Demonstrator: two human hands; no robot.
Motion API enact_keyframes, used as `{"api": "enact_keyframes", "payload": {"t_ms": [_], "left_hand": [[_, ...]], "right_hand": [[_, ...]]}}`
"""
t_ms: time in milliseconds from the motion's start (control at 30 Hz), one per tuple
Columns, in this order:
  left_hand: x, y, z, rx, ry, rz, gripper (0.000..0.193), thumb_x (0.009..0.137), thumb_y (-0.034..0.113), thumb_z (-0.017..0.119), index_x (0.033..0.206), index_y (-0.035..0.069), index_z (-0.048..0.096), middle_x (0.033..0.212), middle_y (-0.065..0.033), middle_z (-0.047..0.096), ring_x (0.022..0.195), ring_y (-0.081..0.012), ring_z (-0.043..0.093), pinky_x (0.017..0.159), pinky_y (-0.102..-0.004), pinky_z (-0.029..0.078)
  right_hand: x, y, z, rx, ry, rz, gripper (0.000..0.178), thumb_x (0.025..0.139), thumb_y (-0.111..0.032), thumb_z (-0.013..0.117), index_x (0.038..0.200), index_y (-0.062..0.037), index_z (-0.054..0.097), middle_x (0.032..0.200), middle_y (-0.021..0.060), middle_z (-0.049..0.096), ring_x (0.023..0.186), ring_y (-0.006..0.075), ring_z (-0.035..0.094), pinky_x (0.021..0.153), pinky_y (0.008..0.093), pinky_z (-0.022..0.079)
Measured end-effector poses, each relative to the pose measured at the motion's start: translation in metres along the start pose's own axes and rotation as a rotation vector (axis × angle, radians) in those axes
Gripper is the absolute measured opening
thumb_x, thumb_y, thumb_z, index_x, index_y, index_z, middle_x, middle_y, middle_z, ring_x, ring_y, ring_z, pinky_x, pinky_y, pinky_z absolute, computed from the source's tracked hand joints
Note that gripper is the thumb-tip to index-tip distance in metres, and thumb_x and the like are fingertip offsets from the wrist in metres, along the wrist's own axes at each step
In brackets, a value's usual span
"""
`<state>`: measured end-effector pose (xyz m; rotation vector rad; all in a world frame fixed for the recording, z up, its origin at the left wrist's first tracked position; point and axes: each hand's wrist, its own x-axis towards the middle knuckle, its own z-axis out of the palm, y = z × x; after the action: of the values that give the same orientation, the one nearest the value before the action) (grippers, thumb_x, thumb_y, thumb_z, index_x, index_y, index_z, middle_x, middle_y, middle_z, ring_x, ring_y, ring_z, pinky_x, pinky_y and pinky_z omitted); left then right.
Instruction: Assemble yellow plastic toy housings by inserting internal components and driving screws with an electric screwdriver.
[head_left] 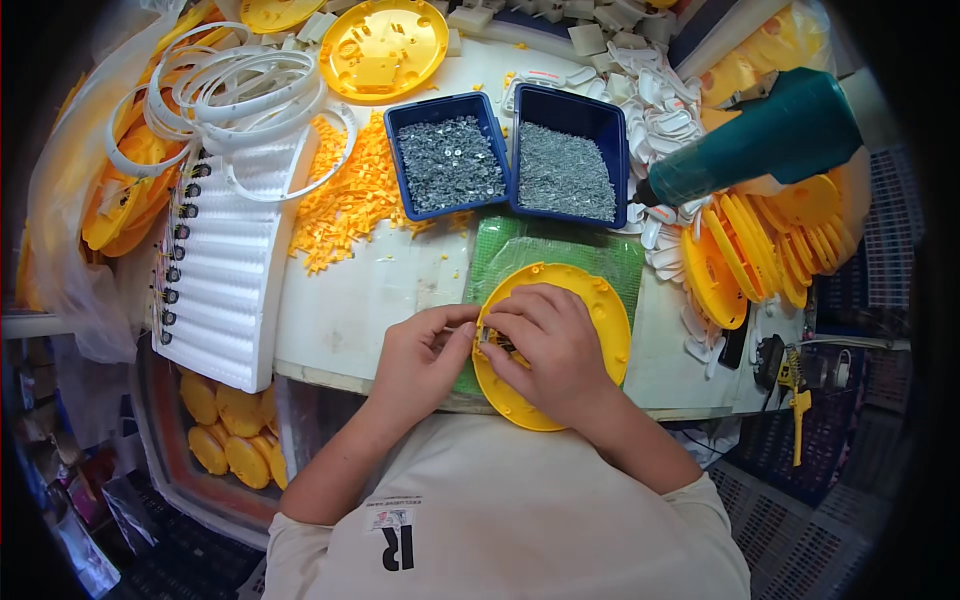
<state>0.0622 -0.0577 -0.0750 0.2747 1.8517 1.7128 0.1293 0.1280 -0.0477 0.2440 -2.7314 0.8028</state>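
A: Entry, near edge of the tabletop. You had the yellow disc [585,300] flat on the green mat [560,250], overhanging that edge toward you. Your right hand [545,345] lay over its left half, fingers curled; your left hand [425,350] pinched in at its left rim.

B: Progress?

A: Judged mid-assembly: one disc in work, a row of yellow discs [760,245] standing on edge toward the right edge, more in a bin [235,435] below the left side. The two blue trays [510,150] of small metal parts behind the mat were well filled.

B: Unclear?

A: What your fingertips gripped: small, dark, mostly covered by your right hand. I couldn't tell what. The teal power tool [770,135] was cut off at the back right.
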Motion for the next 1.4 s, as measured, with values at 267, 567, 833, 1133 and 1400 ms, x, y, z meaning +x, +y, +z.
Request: {"api": "enact_keyframes", "payload": {"t_ms": [267, 567, 833, 1133, 1400], "left_hand": [[0.001, 0.014, 0.004, 0.348, -0.002, 0.152, 0.027, 0.092, 0.001, 0.070, 0.119, -0.001, 0.067, 0.115, -0.0131, 0.071, 0.089, -0.0216, 0.073, 0.077, -0.0308, 0.058], [0.019, 0.015, 0.001, 0.661, -0.196, 0.691, 0.040, 0.078, -0.012, 0.066, 0.113, 0.005, 0.070, 0.120, -0.0102, 0.072, 0.121, -0.0364, 0.063, 0.105, -0.0438, 0.050], [0.020, 0.012, -0.003, 0.777, -0.221, 0.746, 0.042, 0.072, -0.012, 0.065, 0.108, 0.008, 0.073, 0.115, -0.0045, 0.074, 0.125, -0.0340, 0.063, 0.106, -0.0449, 0.048], [0.018, 0.007, -0.001, 0.763, -0.169, 0.695, 0.040, 0.077, -0.011, 0.061, 0.111, 0.006, 0.072, 0.115, -0.0083, 0.074, 0.128, -0.0367, 0.062, 0.107, -0.0467, 0.046], [0.012, -0.006, 0.008, 0.632, -0.096, 0.607, 0.041, 0.080, -0.012, 0.054, 0.115, 0.003, 0.071, 0.114, -0.0131, 0.073, 0.127, -0.0414, 0.060, 0.108, -0.0476, 0.045]], "right_hand": [[-0.014, 0.019, -0.030, 0.108, 0.015, 0.054, 0.036, 0.079, -0.017, 0.083, 0.111, -0.0046, 0.074, 0.116, 0.0121, 0.069, 0.111, 0.0347, 0.064, 0.097, 0.0459, 0.050], [-0.061, 0.030, -0.039, -0.070, -0.024, 0.152, 0.046, 0.081, -0.026, 0.080, 0.123, -0.0080, 0.075, 0.121, 0.0138, 0.069, 0.111, 0.0335, 0.066, 0.097, 0.0451, 0.052], [-0.061, 0.041, -0.034, -0.057, 0.032, 0.033, 0.047, 0.081, -0.026, 0.081, 0.124, -0.0073, 0.075, 0.122, 0.0123, 0.069, 0.107, 0.0310, 0.068, 0.092, 0.0440, 0.055], [-0.047, 0.053, -0.044, -0.010, 0.055, 0.028, 0.040, 0.084, -0.023, 0.080, 0.120, -0.0071, 0.075, 0.115, 0.0148, 0.070, 0.105, 0.0332, 0.068, 0.090, 0.0438, 0.055], [0.015, 0.140, -0.060, -0.412, 0.139, 0.635, 0.023, 0.096, -0.022, 0.070, 0.109, -0.0031, 0.071, 0.103, 0.0158, 0.074, 0.094, 0.0377, 0.071, 0.081, 0.0482, 0.057]]}}
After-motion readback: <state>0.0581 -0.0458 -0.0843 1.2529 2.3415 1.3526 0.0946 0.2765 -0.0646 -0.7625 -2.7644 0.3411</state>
